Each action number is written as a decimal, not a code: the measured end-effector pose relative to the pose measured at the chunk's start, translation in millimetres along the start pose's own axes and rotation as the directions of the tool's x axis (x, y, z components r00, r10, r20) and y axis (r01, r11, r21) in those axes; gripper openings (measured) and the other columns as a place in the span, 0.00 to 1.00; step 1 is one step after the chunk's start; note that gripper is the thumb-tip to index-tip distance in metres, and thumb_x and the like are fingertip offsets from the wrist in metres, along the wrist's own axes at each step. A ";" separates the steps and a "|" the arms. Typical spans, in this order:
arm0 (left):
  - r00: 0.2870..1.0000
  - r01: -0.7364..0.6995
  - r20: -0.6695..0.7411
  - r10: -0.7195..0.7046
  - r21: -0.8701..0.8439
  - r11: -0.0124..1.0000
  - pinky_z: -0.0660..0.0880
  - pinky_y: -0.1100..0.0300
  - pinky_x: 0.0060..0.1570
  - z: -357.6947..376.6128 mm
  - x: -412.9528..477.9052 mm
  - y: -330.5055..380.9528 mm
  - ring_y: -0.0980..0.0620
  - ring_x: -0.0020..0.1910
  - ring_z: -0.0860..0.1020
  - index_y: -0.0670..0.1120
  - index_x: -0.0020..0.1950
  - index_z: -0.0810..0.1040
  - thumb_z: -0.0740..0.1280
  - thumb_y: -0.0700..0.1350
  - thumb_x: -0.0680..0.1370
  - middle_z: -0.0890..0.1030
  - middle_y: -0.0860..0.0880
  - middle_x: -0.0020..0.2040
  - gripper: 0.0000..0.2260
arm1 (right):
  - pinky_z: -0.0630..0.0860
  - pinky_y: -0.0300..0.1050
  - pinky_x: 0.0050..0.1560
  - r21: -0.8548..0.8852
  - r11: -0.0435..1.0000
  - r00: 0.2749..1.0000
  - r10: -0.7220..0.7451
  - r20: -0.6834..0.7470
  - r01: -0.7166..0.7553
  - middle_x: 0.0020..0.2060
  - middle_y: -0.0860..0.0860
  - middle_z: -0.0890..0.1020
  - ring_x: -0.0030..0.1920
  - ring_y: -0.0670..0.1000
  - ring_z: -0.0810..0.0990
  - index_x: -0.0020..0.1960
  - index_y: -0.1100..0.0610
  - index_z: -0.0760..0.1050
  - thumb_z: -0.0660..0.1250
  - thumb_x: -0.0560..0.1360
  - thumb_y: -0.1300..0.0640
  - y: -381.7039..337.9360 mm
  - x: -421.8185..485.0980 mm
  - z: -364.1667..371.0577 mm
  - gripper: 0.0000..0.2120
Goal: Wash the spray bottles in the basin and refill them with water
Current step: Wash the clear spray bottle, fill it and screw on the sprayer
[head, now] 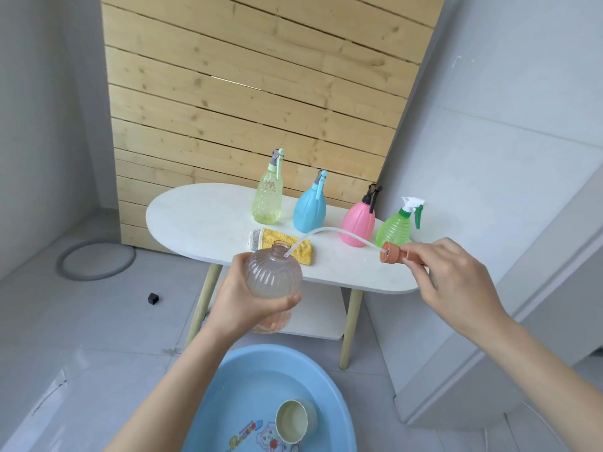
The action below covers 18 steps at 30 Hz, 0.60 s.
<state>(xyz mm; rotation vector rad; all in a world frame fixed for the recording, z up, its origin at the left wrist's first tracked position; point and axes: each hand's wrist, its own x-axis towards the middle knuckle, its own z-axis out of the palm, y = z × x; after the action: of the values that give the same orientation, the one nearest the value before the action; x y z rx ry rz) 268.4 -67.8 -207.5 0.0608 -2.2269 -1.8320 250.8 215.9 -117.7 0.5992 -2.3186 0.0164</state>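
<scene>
We hold the clear bottle point(272, 288) in our left hand point(241, 298), fingers and thumb wrapped round its ribbed, faintly pink body, in front of the near edge of the table point(195, 216). Its mouth is uncapped. Our right hand point(456, 282) pinches the orange spray head point(391, 252), held off to the right. Its white dip tube point(326, 230) arcs back to the bottle's neck (inside or only against the rim, we cannot tell).

4 more spray bottles stand in a row on the white oval table: yellow-green point(267, 200), blue point(310, 210), pink point(357, 223) and green point(393, 228), each with its head on. A yellow cloth point(303, 249) lies just in front of them. Below us the blue basin point(241, 380) holds water and a cup point(295, 419) on its side. Behind stands a wooden slat panel point(254, 93). A grey hose ring point(96, 261) lies on the grey tiled floor at the left.
</scene>
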 end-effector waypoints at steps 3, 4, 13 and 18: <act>1.000 -0.002 -0.004 0.002 0.007 1.000 0.67 0.78 0.42 -6.6 -3.9 -0.2 0.61 0.55 0.72 0.54 0.61 0.66 0.83 0.46 0.60 0.75 0.59 0.55 0.36 | 0.67 0.39 0.30 -0.032 0.999 1.000 -0.018 -0.023 0.017 0.36 0.45 0.81 0.42 0.50 0.73 0.48 0.55 0.79 0.63 0.73 0.57 -7.7 2.3 -6.8 0.07; 1.000 -0.006 -0.013 0.006 0.009 1.000 0.67 0.77 0.43 -10.6 -5.8 -0.7 0.60 0.55 0.72 0.54 0.61 0.66 0.82 0.46 0.60 0.75 0.59 0.56 0.36 | 0.66 0.39 0.30 -0.046 0.999 0.999 -0.016 -0.031 0.015 0.36 0.46 0.81 0.42 0.52 0.74 0.47 0.55 0.79 0.63 0.73 0.57 -12.6 4.6 -9.7 0.08; 0.999 -0.024 -0.023 0.024 0.023 0.999 0.66 0.68 0.48 -16.2 -9.7 -0.5 0.57 0.58 0.70 0.53 0.63 0.66 0.82 0.49 0.61 0.74 0.55 0.59 0.37 | 0.71 0.43 0.27 -0.306 0.936 0.972 -0.213 -0.096 0.175 0.36 0.50 0.81 0.36 0.57 0.76 0.44 0.60 0.79 0.72 0.64 0.71 -26.0 23.4 -19.9 0.12; 1.000 -0.017 -0.011 0.017 0.013 1.000 0.66 0.63 0.52 -14.3 -10.4 -1.6 0.57 0.59 0.70 0.50 0.65 0.67 0.82 0.49 0.60 0.74 0.54 0.60 0.38 | 0.71 0.45 0.30 -0.370 0.874 0.920 -0.376 -0.106 0.315 0.41 0.49 0.81 0.37 0.56 0.76 0.45 0.59 0.79 0.62 0.70 0.71 -36.9 36.3 -29.8 0.11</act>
<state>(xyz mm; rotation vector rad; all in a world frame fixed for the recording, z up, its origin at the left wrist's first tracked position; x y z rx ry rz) 281.4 -79.9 -208.3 0.0539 -2.2249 -1.8050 263.3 173.3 -77.8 0.7874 -1.9499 -0.4822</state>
